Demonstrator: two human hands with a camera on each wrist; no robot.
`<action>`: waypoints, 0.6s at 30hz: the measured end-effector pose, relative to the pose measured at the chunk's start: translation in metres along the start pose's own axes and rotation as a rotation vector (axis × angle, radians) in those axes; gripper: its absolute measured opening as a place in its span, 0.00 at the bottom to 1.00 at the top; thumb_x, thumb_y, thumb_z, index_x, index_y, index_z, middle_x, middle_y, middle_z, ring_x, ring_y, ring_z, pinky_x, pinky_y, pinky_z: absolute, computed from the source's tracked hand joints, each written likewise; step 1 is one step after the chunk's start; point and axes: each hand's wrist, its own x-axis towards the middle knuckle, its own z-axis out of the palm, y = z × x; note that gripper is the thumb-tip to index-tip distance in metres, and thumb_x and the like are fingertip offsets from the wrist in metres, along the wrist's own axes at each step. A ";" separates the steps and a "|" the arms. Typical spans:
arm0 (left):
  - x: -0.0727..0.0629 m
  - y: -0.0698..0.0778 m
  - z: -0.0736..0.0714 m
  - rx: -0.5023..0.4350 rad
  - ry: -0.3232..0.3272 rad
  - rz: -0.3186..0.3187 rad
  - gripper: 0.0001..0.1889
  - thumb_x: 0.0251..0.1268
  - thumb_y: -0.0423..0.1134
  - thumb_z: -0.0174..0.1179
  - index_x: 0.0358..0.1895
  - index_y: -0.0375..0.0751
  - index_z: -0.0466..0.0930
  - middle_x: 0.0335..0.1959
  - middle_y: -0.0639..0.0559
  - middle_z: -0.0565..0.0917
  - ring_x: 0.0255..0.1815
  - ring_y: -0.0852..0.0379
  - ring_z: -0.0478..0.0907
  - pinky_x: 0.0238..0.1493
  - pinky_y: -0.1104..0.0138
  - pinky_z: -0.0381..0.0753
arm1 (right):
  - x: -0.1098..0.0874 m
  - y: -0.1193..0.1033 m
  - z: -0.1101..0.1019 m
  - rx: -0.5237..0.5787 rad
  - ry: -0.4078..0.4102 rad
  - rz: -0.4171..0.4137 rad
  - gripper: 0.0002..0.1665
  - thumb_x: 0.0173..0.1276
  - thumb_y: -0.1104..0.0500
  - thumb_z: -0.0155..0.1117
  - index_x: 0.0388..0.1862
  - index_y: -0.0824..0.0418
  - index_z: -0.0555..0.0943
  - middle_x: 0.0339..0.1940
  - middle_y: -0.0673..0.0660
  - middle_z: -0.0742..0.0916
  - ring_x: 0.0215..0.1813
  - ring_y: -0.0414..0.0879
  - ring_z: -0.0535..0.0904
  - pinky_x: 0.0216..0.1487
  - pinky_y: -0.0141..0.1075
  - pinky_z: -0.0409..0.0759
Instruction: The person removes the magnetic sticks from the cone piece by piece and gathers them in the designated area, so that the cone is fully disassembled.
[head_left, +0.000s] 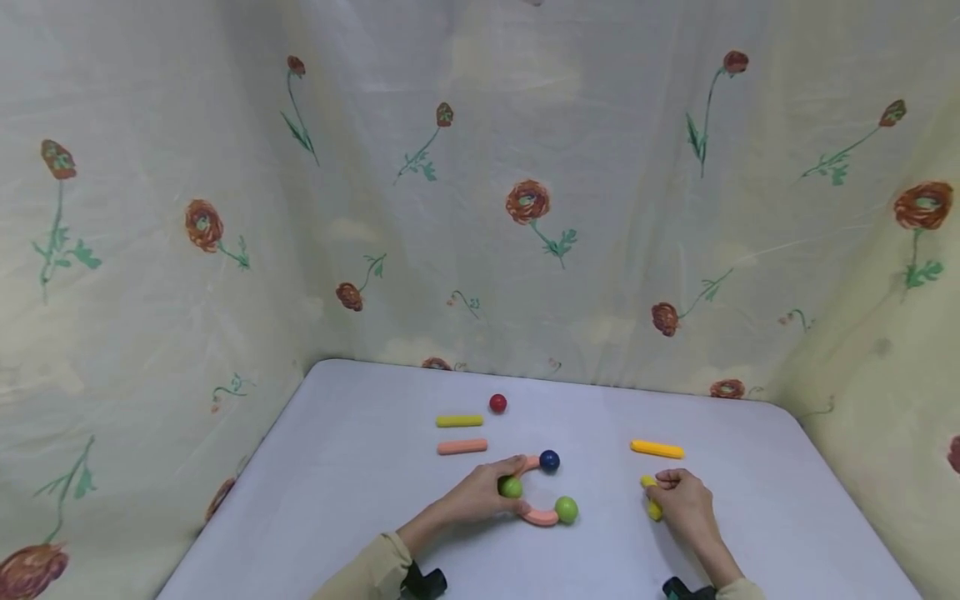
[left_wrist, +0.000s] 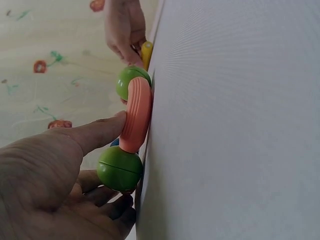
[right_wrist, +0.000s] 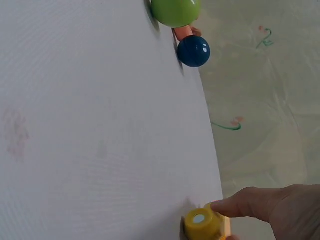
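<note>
- Well, joints are looking like the weak spot: the left hand (head_left: 487,490) could be twisting the lower curved piece (head_left: 540,518) off its balls if the thumb is pressing too hard.
- Equally, the whole chain could be sliding on the smooth table (head_left: 360,467) if anything is pushing its far end sideways.
- Over on the other side, the right hand (head_left: 686,504) could be losing the yellow stick (head_left: 655,510), should an uneven pinch be letting it swivel or roll.
- Now the grips: left thumb and fingers are spanning the inner green ball (head_left: 512,487), the thumb pressing on the lower curved piece, the fingers reaching the upper curved piece (head_left: 530,463).
- Beyond that grip, the blue ball (head_left: 549,461) and outer green ball (head_left: 566,509) are sitting at the chain's two ends, with the gap between them facing the right hand.
- Meanwhile, right thumb and fingers are clamping the yellow stick, both its ends showing past them; whether it is touching the table, I cannot tell.
- Just beyond, an orange-yellow stick (head_left: 657,449) is lying apart from the fingers.
</note>
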 end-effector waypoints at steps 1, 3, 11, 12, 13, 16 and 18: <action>0.000 0.000 0.000 -0.003 -0.001 -0.005 0.42 0.55 0.52 0.69 0.73 0.53 0.60 0.74 0.59 0.63 0.76 0.56 0.56 0.73 0.56 0.59 | -0.001 -0.003 -0.001 -0.005 0.000 0.002 0.25 0.58 0.58 0.68 0.48 0.74 0.74 0.38 0.67 0.82 0.38 0.52 0.79 0.32 0.35 0.77; -0.001 0.001 0.000 -0.002 -0.002 -0.011 0.42 0.55 0.52 0.69 0.73 0.54 0.60 0.74 0.59 0.63 0.76 0.56 0.56 0.73 0.57 0.59 | -0.004 -0.010 -0.002 -0.011 0.001 -0.008 0.30 0.59 0.55 0.69 0.52 0.75 0.72 0.44 0.70 0.80 0.43 0.56 0.77 0.37 0.39 0.77; -0.001 0.002 -0.001 0.018 0.001 -0.028 0.42 0.54 0.53 0.70 0.73 0.55 0.62 0.74 0.59 0.64 0.76 0.54 0.57 0.73 0.54 0.59 | -0.016 -0.047 0.018 0.103 -0.296 -0.188 0.35 0.60 0.48 0.71 0.58 0.67 0.70 0.52 0.63 0.79 0.49 0.50 0.74 0.45 0.37 0.76; -0.001 0.002 -0.001 0.024 0.001 -0.030 0.41 0.54 0.54 0.69 0.73 0.55 0.62 0.74 0.59 0.64 0.76 0.54 0.57 0.73 0.54 0.59 | -0.017 -0.049 0.022 0.122 -0.358 -0.215 0.34 0.59 0.49 0.72 0.58 0.65 0.71 0.52 0.61 0.79 0.49 0.48 0.74 0.46 0.36 0.77; 0.000 0.002 -0.002 0.031 0.000 -0.030 0.41 0.54 0.54 0.69 0.72 0.54 0.62 0.74 0.59 0.64 0.76 0.54 0.57 0.73 0.54 0.59 | -0.017 -0.051 0.027 0.139 -0.422 -0.241 0.34 0.59 0.49 0.72 0.58 0.65 0.72 0.51 0.60 0.79 0.49 0.47 0.74 0.46 0.34 0.77; 0.001 0.002 -0.002 0.044 -0.003 -0.030 0.41 0.55 0.56 0.68 0.72 0.53 0.63 0.74 0.60 0.64 0.76 0.53 0.57 0.73 0.53 0.59 | -0.017 -0.051 0.039 0.192 -0.600 -0.319 0.33 0.59 0.53 0.72 0.58 0.65 0.71 0.51 0.59 0.79 0.49 0.47 0.74 0.47 0.32 0.77; 0.002 0.001 -0.001 0.055 -0.005 -0.028 0.41 0.55 0.57 0.68 0.72 0.53 0.63 0.74 0.61 0.64 0.76 0.53 0.57 0.73 0.54 0.59 | -0.016 -0.050 0.045 0.201 -0.698 -0.372 0.33 0.59 0.54 0.72 0.58 0.66 0.71 0.52 0.59 0.79 0.50 0.47 0.73 0.47 0.30 0.76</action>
